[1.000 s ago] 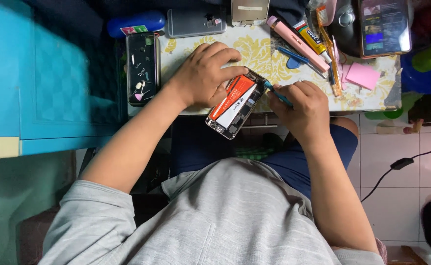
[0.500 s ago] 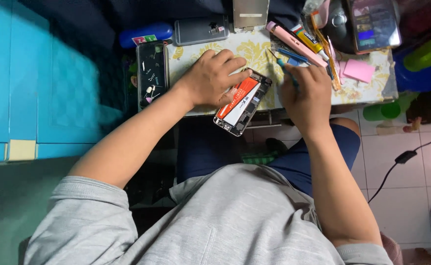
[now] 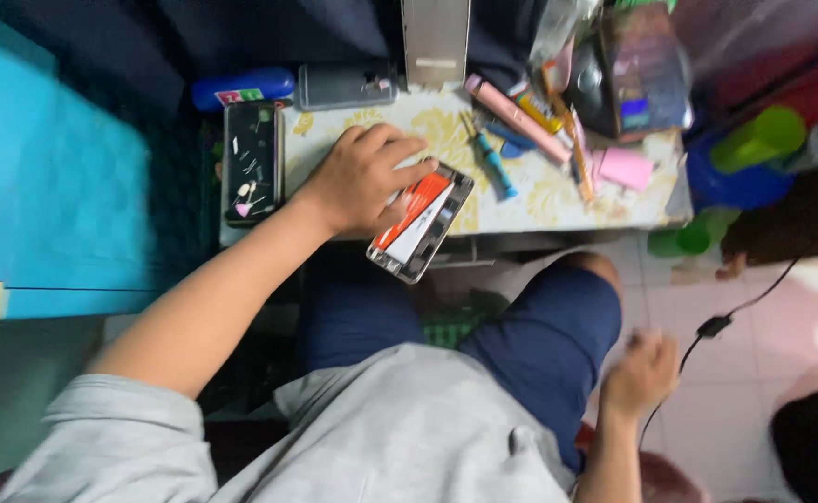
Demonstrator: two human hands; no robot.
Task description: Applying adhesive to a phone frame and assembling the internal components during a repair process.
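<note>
An opened phone (image 3: 420, 224) with an orange and white battery showing lies at the near edge of a small table (image 3: 558, 200) with a yellow flower pattern. My left hand (image 3: 361, 177) rests on the phone's upper left part and holds it in place. My right hand (image 3: 644, 371) is low at my right side, beside my knee in blue shorts, blurred, fingers curled, with nothing visible in it. A blue-handled screwdriver (image 3: 491, 158) lies on the table just right of the phone.
A dark tray (image 3: 252, 160) with small parts sits at the table's left. Behind are a blue can (image 3: 243, 88), a grey phone (image 3: 347, 86), a pink tool (image 3: 517, 119), a pink pad (image 3: 625, 169). A black cable (image 3: 713, 326) crosses the tiled floor.
My right hand has left the phone and table and dropped down to my right side. The screwdriver it held now lies on the table. The view swung left and down.
</note>
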